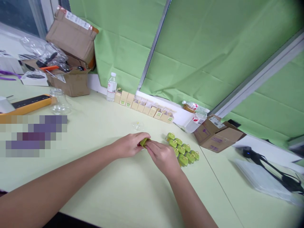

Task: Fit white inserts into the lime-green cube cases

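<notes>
Both of my hands meet over the middle of the table, closed around a small olive-green piece point(143, 142). My left hand point(129, 145) grips it from the left, thumb along its top. From the right, the fingertips of my right hand point(163, 156) press on its near edge. The fingers cover most of the piece, so its exact kind is hidden. Just beyond my hands lies a small clear plastic item point(138, 125). Right of my right hand, several small green containers with yellow loops point(182, 160) stand close together in rows, partly hidden by that hand.
Along the back runs a row of small cream boxes point(142, 105), some with open flaps, beside a water bottle point(111, 87). Cardboard boxes point(73, 83) and a glass flask point(59, 103) stand left. On the right are another carton point(217, 133), bottles point(193, 123) and a black cable point(268, 169).
</notes>
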Motion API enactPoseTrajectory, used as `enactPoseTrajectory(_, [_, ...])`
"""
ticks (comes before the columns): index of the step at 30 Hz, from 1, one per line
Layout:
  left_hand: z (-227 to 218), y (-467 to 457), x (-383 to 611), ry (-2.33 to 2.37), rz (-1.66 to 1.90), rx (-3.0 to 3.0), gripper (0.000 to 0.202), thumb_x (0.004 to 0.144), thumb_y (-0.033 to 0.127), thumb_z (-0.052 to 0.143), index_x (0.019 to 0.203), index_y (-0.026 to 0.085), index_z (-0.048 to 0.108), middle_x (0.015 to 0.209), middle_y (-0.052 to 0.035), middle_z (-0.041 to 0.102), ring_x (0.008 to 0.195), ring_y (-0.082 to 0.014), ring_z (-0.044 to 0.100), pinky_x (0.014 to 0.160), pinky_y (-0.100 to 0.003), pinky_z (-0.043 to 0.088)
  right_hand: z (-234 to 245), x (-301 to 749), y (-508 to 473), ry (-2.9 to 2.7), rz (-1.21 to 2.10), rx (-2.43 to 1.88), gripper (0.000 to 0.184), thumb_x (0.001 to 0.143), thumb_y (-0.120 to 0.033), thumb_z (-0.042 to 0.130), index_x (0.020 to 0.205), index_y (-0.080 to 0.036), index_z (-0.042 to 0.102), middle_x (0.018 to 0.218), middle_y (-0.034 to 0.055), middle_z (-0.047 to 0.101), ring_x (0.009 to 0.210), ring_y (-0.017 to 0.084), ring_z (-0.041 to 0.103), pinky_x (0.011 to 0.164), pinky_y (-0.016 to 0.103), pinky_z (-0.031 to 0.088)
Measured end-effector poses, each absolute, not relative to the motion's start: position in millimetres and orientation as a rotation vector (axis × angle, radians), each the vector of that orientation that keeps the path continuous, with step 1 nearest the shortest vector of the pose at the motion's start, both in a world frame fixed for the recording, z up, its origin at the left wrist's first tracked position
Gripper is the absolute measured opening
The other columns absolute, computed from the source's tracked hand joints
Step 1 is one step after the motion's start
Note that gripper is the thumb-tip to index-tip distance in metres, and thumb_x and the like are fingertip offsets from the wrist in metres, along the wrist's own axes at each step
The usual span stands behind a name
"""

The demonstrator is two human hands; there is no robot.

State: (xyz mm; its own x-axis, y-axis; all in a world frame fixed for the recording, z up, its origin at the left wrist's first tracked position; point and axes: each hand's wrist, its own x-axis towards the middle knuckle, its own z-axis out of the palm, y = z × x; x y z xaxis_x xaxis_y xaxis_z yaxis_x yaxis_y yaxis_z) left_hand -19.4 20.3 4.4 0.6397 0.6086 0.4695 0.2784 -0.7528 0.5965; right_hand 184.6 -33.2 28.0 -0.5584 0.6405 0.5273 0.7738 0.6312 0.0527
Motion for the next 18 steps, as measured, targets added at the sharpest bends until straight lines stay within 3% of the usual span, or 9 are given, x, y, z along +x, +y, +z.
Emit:
enactPoseTrajectory(3, [5.6, 22.0, -20.0, 0.731, 0.986, 2.316, 0.044, 0.085, 0.012, 0.056, 0.126, 0.027, 0.05, 0.11, -0.0014, 0.065, 0.085, -0.0153, 0.061, 0.078, -0.028, 0.049, 25.9, 183.6, -32.8, -2.268, -0.277, -1.134, 0.018, 0.098, -0.019, 0.051, 0.104, -0.023, 0.068, 0.097, 0.0045, 0.076, 0.08, 0.016, 0.071, 0.069, 0.026, 0.052])
enactPoseTrajectory(6, [7.2, 22.0, -19.2, 0.769, 1.033, 2.24, 0.046, 0.084, 0.013, 0.057, 0.127, 0.027, 0.05, 0.114, -0.0013, 0.065, 0.082, -0.0141, 0.063, 0.08, -0.029, 0.051, 20.5, 180.7, -29.2, -1.984, -0.031, -1.245, 0.008, 0.093, -0.028, 0.061, 0.093, -0.022, 0.066, 0.087, 0.0038, 0.073, 0.065, 0.015, 0.067, 0.06, 0.027, 0.052])
enactPoseTrajectory(9, [8.9, 19.7, -17.1, 0.775, 1.053, 2.199, 0.045, 0.083, 0.013, 0.057, 0.126, 0.027, 0.051, 0.116, -0.0016, 0.065, 0.082, -0.0139, 0.063, 0.081, -0.029, 0.052, 14.2, 176.1, -22.8, -1.643, 0.367, -1.3, 0.029, 0.081, -0.041, 0.074, 0.096, -0.021, 0.06, 0.097, 0.0061, 0.069, 0.071, 0.017, 0.067, 0.057, 0.028, 0.055])
enactPoseTrajectory(12, [10.5, 17.0, -15.1, 0.739, 1.085, 2.176, 0.045, 0.082, 0.012, 0.057, 0.124, 0.026, 0.053, 0.118, -0.0023, 0.064, 0.082, -0.0135, 0.064, 0.079, -0.028, 0.053, 12.0, 171.3, -18.2, -1.426, 0.824, -1.216, 0.044, 0.075, -0.046, 0.078, 0.104, -0.02, 0.059, 0.106, 0.0086, 0.069, 0.087, 0.021, 0.07, 0.065, 0.032, 0.059])
enactPoseTrajectory(15, [12.5, 14.9, -14.4, 0.704, 1.091, 2.184, 0.044, 0.082, 0.011, 0.057, 0.124, 0.026, 0.053, 0.12, -0.0022, 0.064, 0.085, -0.0139, 0.064, 0.08, -0.028, 0.052, 14.6, 168.7, -18.3, -1.345, 1.141, -1.126, 0.042, 0.076, -0.046, 0.077, 0.105, -0.018, 0.065, 0.103, 0.0085, 0.073, 0.09, 0.021, 0.069, 0.073, 0.033, 0.059])
enactPoseTrajectory(18, [14.4, 13.3, -14.8, 0.708, 1.063, 2.202, 0.045, 0.083, 0.011, 0.057, 0.125, 0.026, 0.052, 0.118, -0.0013, 0.065, 0.084, -0.0135, 0.064, 0.081, -0.027, 0.052, 17.1, 169.1, -20.0, -1.298, 1.221, -1.089, 0.036, 0.078, -0.043, 0.077, 0.104, -0.019, 0.068, 0.101, 0.0069, 0.074, 0.09, 0.019, 0.069, 0.076, 0.032, 0.057])
